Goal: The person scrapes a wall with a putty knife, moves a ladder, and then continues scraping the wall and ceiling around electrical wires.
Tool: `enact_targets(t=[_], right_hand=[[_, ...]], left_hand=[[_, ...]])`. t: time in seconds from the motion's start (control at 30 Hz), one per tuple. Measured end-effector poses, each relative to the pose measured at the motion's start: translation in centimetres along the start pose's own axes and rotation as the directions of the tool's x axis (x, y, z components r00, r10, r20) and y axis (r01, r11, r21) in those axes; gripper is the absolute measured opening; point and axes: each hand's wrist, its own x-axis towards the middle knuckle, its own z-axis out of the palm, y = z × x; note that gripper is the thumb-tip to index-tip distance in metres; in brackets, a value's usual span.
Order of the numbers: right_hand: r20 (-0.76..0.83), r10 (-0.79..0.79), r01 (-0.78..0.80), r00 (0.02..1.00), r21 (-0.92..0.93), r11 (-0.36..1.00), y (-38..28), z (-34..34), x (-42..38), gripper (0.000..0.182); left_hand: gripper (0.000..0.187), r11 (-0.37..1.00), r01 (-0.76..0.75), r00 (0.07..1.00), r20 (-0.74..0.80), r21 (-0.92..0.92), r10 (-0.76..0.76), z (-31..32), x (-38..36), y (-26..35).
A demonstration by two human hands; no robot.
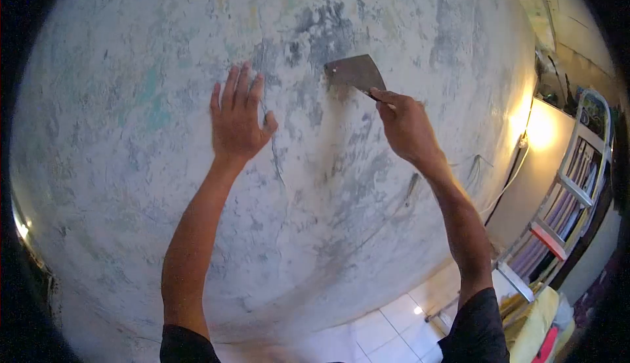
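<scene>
My left hand point(237, 119) lies flat against the patchy wall point(197, 245), fingers pointing up and thumb out to the side. To its right, my right hand point(408, 127) is wrapped around the handle of a wide scraper point(357, 74). The scraper's dark metal blade angles up and left, its far edge at or close to the wall; contact is hard to make out. Most of the handle is hidden in my fist. White, grey and dark patches cover the wall around the blade, with greenish marks farther left.
An aluminium stepladder point(574, 189) stands at the right, in front of striped cloth. A lit bulb point(523, 141) with a hanging cable glows by the wall's right edge. White floor tiles point(387, 330) show below, and a yellow cloth point(535, 327) lies at lower right.
</scene>
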Motion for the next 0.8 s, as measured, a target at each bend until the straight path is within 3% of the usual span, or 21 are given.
enact_targets(t=[0.1,0.17,0.27,0.5,0.57,0.67,0.7,0.8], right_hand=[[0.038,0.112,-0.113,0.993,0.034,0.993,0.3,2.0,-3.1,0.028],[0.031,-0.005,0.007,0.999,-0.064,0.998,1.4,4.8,-6.5,0.033],[0.044,0.068,-0.065,0.997,-0.068,0.996,-1.3,5.4,-8.1,0.033],[0.137,0.051,-0.028,0.989,-0.168,0.985,-1.9,4.3,-7.7,0.034],[0.024,0.016,-0.013,1.0,-0.14,0.99,-0.6,7.0,-9.8,0.036],[0.048,0.019,-0.012,0.999,-0.13,0.991,-1.8,8.9,-12.1,0.039],[-0.025,0.063,-0.065,0.998,-0.091,0.994,-3.1,8.9,-11.9,0.029],[0.023,0.067,-0.066,0.997,-0.066,0.996,-2.7,7.5,-10.3,0.03]], left_hand=[[0.071,1.0,0.004,1.0,0.009,-0.021,-0.004,-0.2,-0.3,0.2],[0.07,1.0,0.012,1.0,0.006,-0.011,-0.012,-0.5,-0.1,-0.1],[0.069,1.0,0.022,0.998,0.063,-0.007,-0.022,-0.7,-0.1,0.0],[0.067,0.999,0.037,0.999,0.019,-0.034,-0.036,-0.5,0.0,0.2],[0.066,0.999,0.038,0.999,0.017,-0.032,-0.037,-0.7,-0.1,0.2],[0.066,0.997,0.038,0.999,0.037,-0.063,-0.035,-1.1,-0.2,-0.1],[0.066,0.998,0.04,0.999,0.033,-0.049,-0.038,-1.2,-0.2,-0.3],[0.066,0.998,0.03,0.999,0.033,-0.062,-0.028,-1.1,-0.1,-0.3]])
